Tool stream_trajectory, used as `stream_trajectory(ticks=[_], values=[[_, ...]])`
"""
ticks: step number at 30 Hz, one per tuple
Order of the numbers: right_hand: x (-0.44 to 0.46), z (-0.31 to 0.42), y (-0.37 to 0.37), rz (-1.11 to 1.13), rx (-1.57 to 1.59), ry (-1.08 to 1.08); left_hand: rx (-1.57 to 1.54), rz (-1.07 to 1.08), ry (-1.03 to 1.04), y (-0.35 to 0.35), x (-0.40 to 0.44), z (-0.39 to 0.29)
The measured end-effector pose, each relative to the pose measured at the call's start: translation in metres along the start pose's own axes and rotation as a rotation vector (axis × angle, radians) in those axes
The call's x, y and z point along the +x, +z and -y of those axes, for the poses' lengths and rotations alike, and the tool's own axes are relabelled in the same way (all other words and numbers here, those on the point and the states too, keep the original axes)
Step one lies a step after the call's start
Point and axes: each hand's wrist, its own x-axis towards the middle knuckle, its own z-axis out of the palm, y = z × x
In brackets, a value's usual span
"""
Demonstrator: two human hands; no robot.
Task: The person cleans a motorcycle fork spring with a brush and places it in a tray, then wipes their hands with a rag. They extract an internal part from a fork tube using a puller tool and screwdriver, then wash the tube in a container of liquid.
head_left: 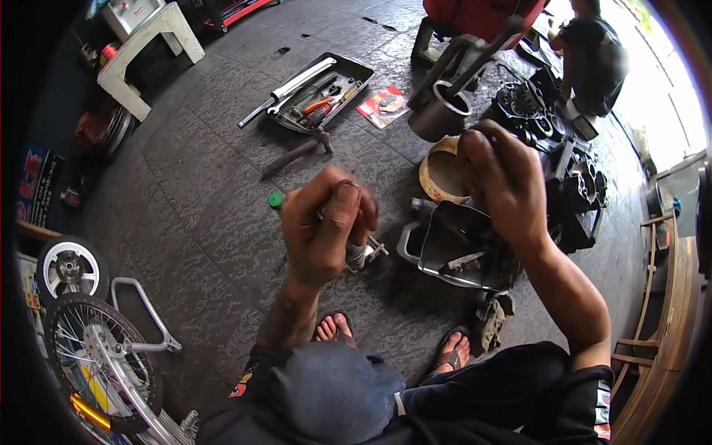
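My left hand (330, 226) is raised at the centre with its fingers curled and the thumb pressed on top; what it grips is hidden. A green round end (275, 199) shows at its left side, and a small metal part (363, 256) just below it; whether either is held is unclear. To the right, my right hand (508, 182) is closed with thumb and fingers pinched, their contents too small to tell. Just above and left of it is a grey metal cylinder (439, 119) with rod-like arms rising from it. A round yellowish container (443, 170) lies behind the fingers.
An open tool tray (320, 93), a hammer (297, 154) and a red card pack (383, 106) lie ahead. A dark pan (460, 248) and engine parts (530, 100) are at right. Wheels (100, 348) stand left, a wooden bench (671, 319) right. Another person (593, 63) crouches back right.
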Motion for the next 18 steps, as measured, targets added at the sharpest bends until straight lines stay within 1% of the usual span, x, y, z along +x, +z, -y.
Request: stream_trajectory(ticks=[1, 2, 3, 5, 7, 9, 11, 12, 14, 15, 17, 18], values=[[0.002, -0.013, 0.0, 0.014, -0.032, 0.012, -0.001, 0.003, -0.002, 0.001, 0.001, -0.001], [0.005, -0.021, -0.001, 0.07, -0.149, 0.081, 0.05, 0.017, 0.005, 0.0, 0.0, -0.003], [0.01, -0.042, 0.003, 0.083, -0.292, 0.022, 0.105, 0.029, 0.018, -0.002, 0.001, -0.006], [0.013, -0.077, 0.015, 0.166, -0.386, 0.024, 0.093, -0.005, -0.006, -0.002, 0.001, -0.011], [0.02, -0.101, 0.03, 0.293, -0.488, 0.091, 0.267, 0.054, -0.036, -0.005, 0.0, -0.014], [0.038, -0.121, 0.049, 0.402, -0.628, 0.191, 0.272, 0.053, -0.04, -0.003, 0.003, -0.02], [0.06, -0.161, 0.068, 0.426, -0.662, 0.199, 0.198, 0.167, -0.084, -0.006, 0.006, -0.023], [0.07, -0.164, 0.076, 0.43, -0.658, 0.186, 0.139, 0.145, -0.072, -0.004, 0.007, -0.022], [0.09, -0.17, 0.096, 0.436, -0.566, 0.253, 0.079, 0.185, -0.077, -0.014, 0.006, -0.019], [0.104, -0.177, 0.107, 0.444, -0.562, 0.234, 0.027, 0.204, -0.065, -0.019, 0.007, -0.016], [0.126, -0.193, 0.131, 0.308, -0.393, 0.242, -0.07, 0.242, -0.011, -0.026, 0.01, -0.01], [0.139, -0.193, 0.14, 0.287, -0.35, 0.25, -0.128, 0.188, 0.016, -0.025, 0.011, -0.008]])
